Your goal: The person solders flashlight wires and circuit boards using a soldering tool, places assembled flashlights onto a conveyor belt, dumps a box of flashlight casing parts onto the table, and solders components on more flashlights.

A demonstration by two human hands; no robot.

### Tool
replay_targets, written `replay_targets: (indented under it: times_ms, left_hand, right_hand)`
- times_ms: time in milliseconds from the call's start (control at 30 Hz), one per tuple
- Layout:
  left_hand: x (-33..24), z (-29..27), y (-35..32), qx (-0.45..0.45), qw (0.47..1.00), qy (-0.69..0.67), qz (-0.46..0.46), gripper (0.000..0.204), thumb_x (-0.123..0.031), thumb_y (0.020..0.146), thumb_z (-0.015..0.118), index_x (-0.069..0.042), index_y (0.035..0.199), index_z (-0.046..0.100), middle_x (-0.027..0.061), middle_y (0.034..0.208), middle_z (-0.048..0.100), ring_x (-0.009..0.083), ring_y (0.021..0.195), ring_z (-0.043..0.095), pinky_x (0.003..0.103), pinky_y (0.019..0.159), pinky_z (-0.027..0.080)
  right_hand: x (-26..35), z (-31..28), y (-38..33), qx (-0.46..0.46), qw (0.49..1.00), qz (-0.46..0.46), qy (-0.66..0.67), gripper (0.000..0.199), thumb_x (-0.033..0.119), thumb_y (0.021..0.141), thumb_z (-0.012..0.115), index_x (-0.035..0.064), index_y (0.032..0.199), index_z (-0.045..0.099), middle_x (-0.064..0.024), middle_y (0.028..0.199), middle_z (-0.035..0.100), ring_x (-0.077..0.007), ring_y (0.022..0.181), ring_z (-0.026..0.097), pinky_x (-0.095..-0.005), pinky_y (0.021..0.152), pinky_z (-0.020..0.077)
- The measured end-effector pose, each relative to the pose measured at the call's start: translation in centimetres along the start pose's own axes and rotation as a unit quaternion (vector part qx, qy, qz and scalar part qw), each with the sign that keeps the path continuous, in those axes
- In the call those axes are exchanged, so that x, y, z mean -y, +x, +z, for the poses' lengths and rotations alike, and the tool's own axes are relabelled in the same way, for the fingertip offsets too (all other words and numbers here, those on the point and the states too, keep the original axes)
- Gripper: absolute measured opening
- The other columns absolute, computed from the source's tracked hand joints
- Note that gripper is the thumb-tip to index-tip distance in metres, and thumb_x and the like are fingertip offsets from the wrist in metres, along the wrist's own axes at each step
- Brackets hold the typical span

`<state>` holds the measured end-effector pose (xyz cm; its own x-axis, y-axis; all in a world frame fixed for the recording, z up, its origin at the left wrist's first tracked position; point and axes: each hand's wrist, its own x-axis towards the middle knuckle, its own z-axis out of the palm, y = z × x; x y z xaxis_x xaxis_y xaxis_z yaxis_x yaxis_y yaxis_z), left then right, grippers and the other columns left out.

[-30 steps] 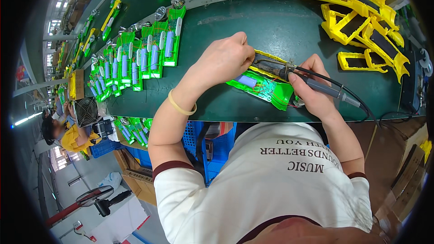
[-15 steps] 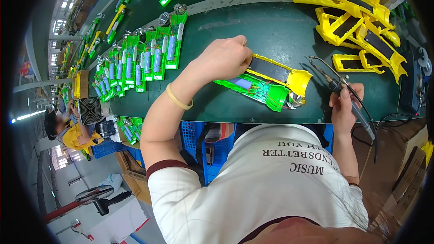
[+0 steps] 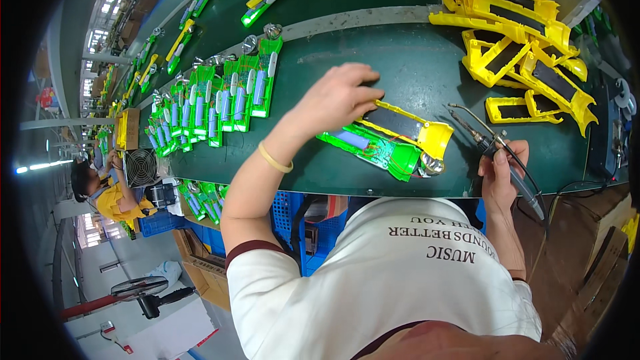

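My left hand [image 3: 337, 98] is over the far left end of a yellow casing half [image 3: 400, 122] with a dark panel. Its fingers are apart, the lower ones close to or touching the casing's end. Against the near side of that casing lies a green casing half [image 3: 373, 149] holding a blue cylindrical cell, a circuit board and thin red wires. At its right end sits a shiny round reflector [image 3: 432, 164]. My right hand [image 3: 503, 170] grips a soldering iron [image 3: 490, 145] with a thin curved tube fixed along it, its tip pointing to the far left.
Several green casings [image 3: 227, 97] with cells stand in a row at the left. Yellow casing halves [image 3: 533, 20] are piled at the far right. A grey strip [image 3: 360, 17] crosses the green table [image 3: 333, 47]. A person in yellow [image 3: 120, 193] works further left, near a fan [image 3: 141, 168].
My left hand's fingers have loosened and spread at the yellow casing's end. The right hand still holds the soldering iron. The whole view has shifted slightly.
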<state>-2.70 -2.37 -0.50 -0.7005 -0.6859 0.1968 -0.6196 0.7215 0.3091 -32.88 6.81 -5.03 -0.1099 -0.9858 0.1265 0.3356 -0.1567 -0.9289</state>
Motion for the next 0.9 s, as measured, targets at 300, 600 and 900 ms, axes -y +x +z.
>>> replay_targets:
  times_ms: [300, 600, 900]
  left_hand:
    - [-3.9, 0.2, -5.3, 0.059, 0.99, -0.13, -0.018, 0.054, -0.009, 0.063, 0.069, -0.013, 0.115, 0.054, 0.013, 0.113, 0.052, 0.0312, 0.107, 0.049, 0.041, 0.091, 0.039]
    - [12.4, 1.9, 7.3, -0.264, 0.934, 0.038, -0.238, 0.054, -0.011, 0.071, 0.067, -0.004, 0.12, 0.045, 0.02, 0.112, 0.051, 0.0362, 0.106, 0.047, 0.039, 0.091, 0.039]
    - [13.7, 4.6, 22.8, -0.275, 0.901, 0.263, -0.208, 0.064, -0.046, 0.07, 0.067, -0.013, 0.121, 0.046, 0.0167, 0.118, 0.05, 0.0362, 0.113, 0.044, 0.049, 0.09, 0.036]
  right_hand:
    - [0.0, -0.6, 0.2, -0.07, 0.997, 0.016, 0.036, 0.026, 0.021, 0.085, 0.057, 0.0062, 0.091, 0.037, -0.0049, 0.075, 0.044, -0.0097, 0.05, 0.043, -0.0199, 0.044, 0.0362]
    - [0.2, 0.0, 1.5, -0.035, 0.999, 0.017, 0.036, 0.026, 0.019, 0.086, 0.056, 0.0063, 0.092, 0.034, -0.0065, 0.081, 0.045, -0.0103, 0.054, 0.044, -0.0212, 0.047, 0.0386]
    - [0.3, 0.3, 0.8, -0.008, 0.998, -0.052, -0.028, 0.034, 0.025, 0.085, 0.06, 0.0071, 0.09, 0.032, -0.0064, 0.078, 0.042, -0.0116, 0.057, 0.046, -0.0223, 0.05, 0.0405]
